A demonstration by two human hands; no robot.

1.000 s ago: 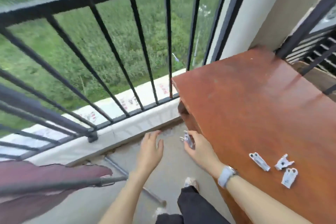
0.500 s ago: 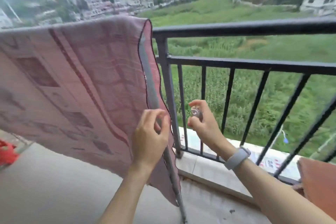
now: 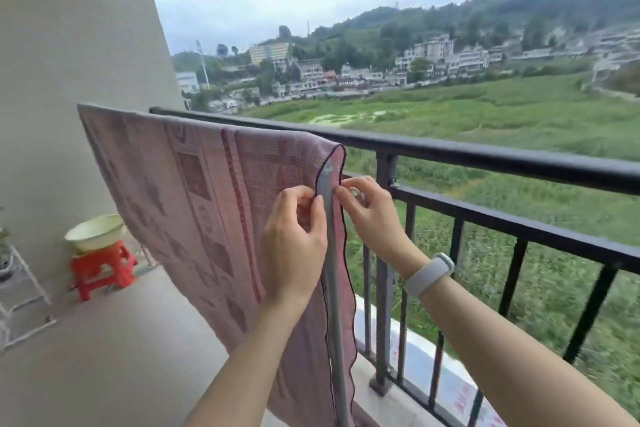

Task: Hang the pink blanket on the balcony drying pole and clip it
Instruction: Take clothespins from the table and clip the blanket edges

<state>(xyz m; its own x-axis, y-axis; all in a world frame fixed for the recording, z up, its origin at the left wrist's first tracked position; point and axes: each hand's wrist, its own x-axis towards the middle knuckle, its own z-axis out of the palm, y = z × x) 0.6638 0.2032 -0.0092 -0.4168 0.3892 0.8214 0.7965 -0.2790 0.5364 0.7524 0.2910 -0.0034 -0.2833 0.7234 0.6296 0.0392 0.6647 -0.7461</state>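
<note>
A: Where's the pink blanket [image 3: 194, 198]?
B: Draped over the drying pole [image 3: 331, 253], beside the railing [image 3: 485, 158].
A: And the hands?
B: The left hand [image 3: 294, 236] pinches the blanket's edge at the pole. The right hand [image 3: 369, 211] curls around something small, probably a clip [image 3: 355, 191].

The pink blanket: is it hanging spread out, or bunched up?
Spread out. The pink blanket drapes flat over the pole, pattern showing; the left hand pinches its edge.
</note>
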